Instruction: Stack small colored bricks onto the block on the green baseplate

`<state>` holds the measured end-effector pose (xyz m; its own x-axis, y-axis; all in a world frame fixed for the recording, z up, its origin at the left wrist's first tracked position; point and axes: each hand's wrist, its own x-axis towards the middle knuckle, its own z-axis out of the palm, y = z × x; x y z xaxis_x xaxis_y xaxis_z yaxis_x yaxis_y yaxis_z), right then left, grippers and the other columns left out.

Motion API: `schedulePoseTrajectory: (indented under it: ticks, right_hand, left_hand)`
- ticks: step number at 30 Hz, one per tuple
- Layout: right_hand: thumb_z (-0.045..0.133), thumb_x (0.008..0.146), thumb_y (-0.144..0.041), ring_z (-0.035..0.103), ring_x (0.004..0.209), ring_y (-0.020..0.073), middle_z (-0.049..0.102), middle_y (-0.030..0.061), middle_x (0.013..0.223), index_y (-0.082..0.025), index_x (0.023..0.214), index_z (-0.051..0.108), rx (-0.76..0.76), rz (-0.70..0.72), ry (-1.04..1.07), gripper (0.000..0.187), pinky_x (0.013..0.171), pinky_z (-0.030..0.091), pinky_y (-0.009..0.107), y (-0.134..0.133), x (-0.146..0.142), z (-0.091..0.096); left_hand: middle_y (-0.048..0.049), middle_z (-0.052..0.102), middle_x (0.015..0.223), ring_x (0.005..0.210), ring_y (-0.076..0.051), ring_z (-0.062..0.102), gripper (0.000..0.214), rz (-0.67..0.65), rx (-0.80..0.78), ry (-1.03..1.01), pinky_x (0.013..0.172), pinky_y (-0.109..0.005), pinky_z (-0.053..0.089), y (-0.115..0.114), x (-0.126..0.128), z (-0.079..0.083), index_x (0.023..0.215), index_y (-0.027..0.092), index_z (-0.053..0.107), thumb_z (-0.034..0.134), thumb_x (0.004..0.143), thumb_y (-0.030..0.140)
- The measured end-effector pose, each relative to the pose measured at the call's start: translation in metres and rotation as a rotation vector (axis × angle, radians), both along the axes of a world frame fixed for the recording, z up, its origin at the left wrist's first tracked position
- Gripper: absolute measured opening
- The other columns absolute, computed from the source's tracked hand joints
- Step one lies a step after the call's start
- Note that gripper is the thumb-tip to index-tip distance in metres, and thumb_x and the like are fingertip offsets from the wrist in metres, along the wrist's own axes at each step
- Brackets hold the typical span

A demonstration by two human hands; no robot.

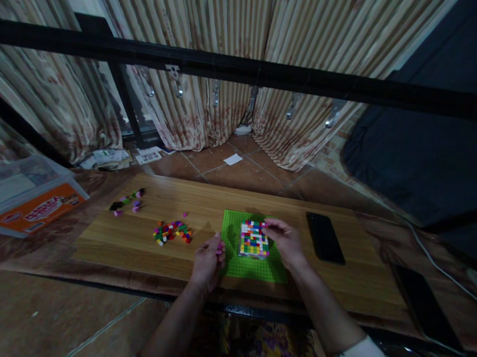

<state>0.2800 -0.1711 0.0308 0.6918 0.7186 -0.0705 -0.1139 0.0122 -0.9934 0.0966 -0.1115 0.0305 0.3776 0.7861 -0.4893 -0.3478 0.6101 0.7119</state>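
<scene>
On a green studded baseplate [235,274] stands a block of many-coloured toy bricks [253,240], its top a patchwork of small pieces. My right hand [284,240] reaches over the plate from the right, its fingertips pinched at the block's far right corner. Whatever lies between those fingertips is too small to make out. My left hand [206,263] is at the plate's left edge, its fingers closed around several pink bricks [219,250]. A loose heap of small coloured bricks [171,231] lies on the wooden board to the left.
Farther left on the wooden board [125,243] are dark, green and pink bricks [127,201]. A black phone [325,238] lies right of the plate, and another dark phone-like slab [424,302] sits beyond the board. A clear plastic box [31,194] stands at far left.
</scene>
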Motion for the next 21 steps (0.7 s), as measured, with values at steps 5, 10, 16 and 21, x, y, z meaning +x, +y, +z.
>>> schedulePoseTrajectory:
  ticks: [5, 10, 16, 21]
  right_hand:
    - [0.082, 0.049, -0.026, 0.062, 0.067, 0.0155, 0.07, 0.0002, 0.073, -0.021, 0.077, 0.072, -0.005, 0.024, 0.219, 0.03, 0.066, 0.049, 0.03, 0.0, -0.0015, -0.0007]
    - [0.081, 0.048, -0.023, 0.061, 0.062, 0.0137, 0.07, -0.0007, 0.068, -0.02, 0.074, 0.072, 0.0, 0.006, 0.27, 0.027, 0.064, 0.048, 0.028, 0.0029, -0.0029, -0.0016]
    - [0.08, 0.049, -0.023, 0.062, 0.062, 0.0143, 0.07, -0.0001, 0.069, -0.019, 0.072, 0.072, 0.01, -0.005, 0.265, 0.025, 0.063, 0.048, 0.029, 0.0047, -0.0062, 0.0001]
    - [0.082, 0.048, -0.025, 0.062, 0.074, 0.0149, 0.069, -0.0005, 0.079, -0.021, 0.085, 0.071, 0.089, 0.0, 0.218, 0.039, 0.071, 0.048, 0.03, -0.0038, -0.0027, 0.0062]
  left_hand:
    - [0.0073, 0.045, 0.051, 0.035, 0.0, 0.031, 0.042, -0.002, 0.009, 0.01, 0.034, -0.015, 0.017, 0.0004, -0.0003, 0.0002, 0.063, 0.014, 0.051, 0.076, 0.056, 0.048]
    - [0.0077, 0.044, 0.052, 0.035, 0.0, 0.031, 0.042, -0.005, 0.003, 0.032, 0.034, -0.015, 0.018, 0.0008, -0.001, -0.0014, 0.064, 0.014, 0.051, 0.076, 0.057, 0.048]
    - [0.0071, 0.044, 0.052, 0.036, 0.0, 0.032, 0.042, 0.002, 0.014, 0.042, 0.034, -0.014, 0.018, 0.0006, -0.0007, -0.0027, 0.063, 0.014, 0.051, 0.075, 0.059, 0.048]
    - [0.0054, 0.045, 0.058, 0.037, 0.001, 0.031, 0.031, -0.031, -0.137, -0.145, 0.032, -0.01, 0.018, 0.0053, -0.0072, 0.0049, 0.068, 0.013, 0.051, 0.07, 0.072, 0.038]
